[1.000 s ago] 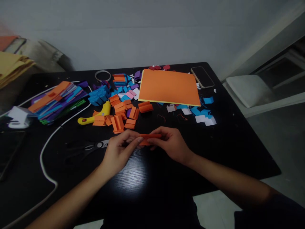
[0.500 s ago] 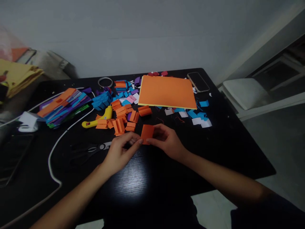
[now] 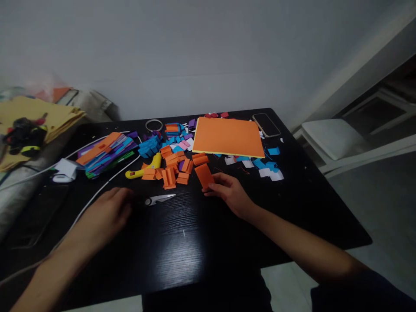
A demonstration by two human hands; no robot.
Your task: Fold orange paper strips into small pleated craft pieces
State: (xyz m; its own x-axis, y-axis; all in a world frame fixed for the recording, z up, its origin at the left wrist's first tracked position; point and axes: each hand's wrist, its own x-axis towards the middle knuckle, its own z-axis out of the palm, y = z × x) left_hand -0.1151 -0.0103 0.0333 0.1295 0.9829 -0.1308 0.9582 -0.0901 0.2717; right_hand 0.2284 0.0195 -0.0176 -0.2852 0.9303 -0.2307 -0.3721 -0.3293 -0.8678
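My right hand (image 3: 229, 190) pinches a folded orange paper strip (image 3: 204, 175) between thumb and fingers, tilted upright above the black table. To the left, my left hand (image 3: 112, 210) curls its fingers over the dark handles of a pair of scissors (image 3: 159, 199). Their silver blades lie on the table and point right. The handles are mostly hidden by the hand and the dark tabletop, and the fingertips are blurred. Just behind the scissors lie several folded orange paper pieces (image 3: 169, 177), beside a yellow glue gun (image 3: 144, 168).
An orange paper sheet (image 3: 229, 136) lies at the back, with a phone (image 3: 266, 125) to its right. Blue and white scraps (image 3: 271, 170) are scattered before it. At left are a stack of coloured strips (image 3: 108, 154), a white cable (image 3: 94, 198) and a dark phone-like slab (image 3: 39, 216).
My left hand has let go of the orange paper and moved left onto the scissors' handles. My right hand still holds the paper, now showing more of its length. The view has shifted slightly.
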